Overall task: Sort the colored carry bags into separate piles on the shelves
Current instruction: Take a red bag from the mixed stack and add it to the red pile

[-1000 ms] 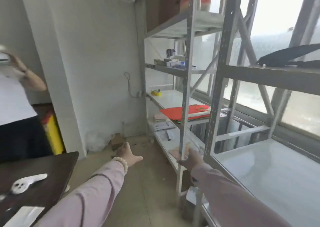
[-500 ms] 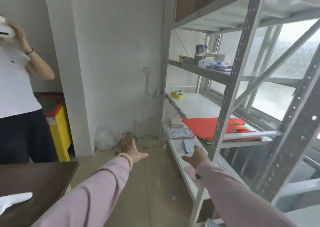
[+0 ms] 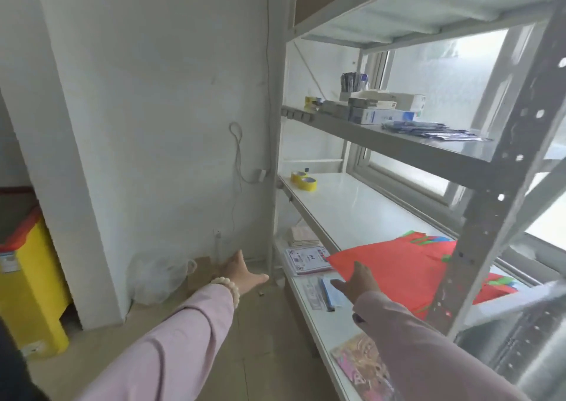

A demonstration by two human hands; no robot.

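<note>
**Reach toward the stacked bags, nothing yet held**

While both arms are stretched forward, nothing is gripped by either hand. Nearest the right hand (image 3: 356, 281), which is spread with fingers loosely extended, the front corner of the red carry bags (image 3: 401, 266) is met; whether the fingertips touch that corner or merely overlap it cannot be told. Just below the same hand, flat packets and a blue strip are seen on the lower shelf (image 3: 309, 315). Well to the side of it, the left hand (image 3: 242, 273) is held open over the floor, thumb out, with a bead bracelet (image 3: 228, 286) at the wrist.

Beyond the right hand, the stack is seen lying flat on the white middle shelf (image 3: 352, 211), with green and blue edges showing at its far side. Farther along that shelf, yellow tape rolls (image 3: 303, 181) are placed.

The bags are judged light, thin and limp, likely to slide on one another. A pinch at the near corner or edge of the top sheet is advised, so that one layer is peeled rather than the pile dragged.
</note>
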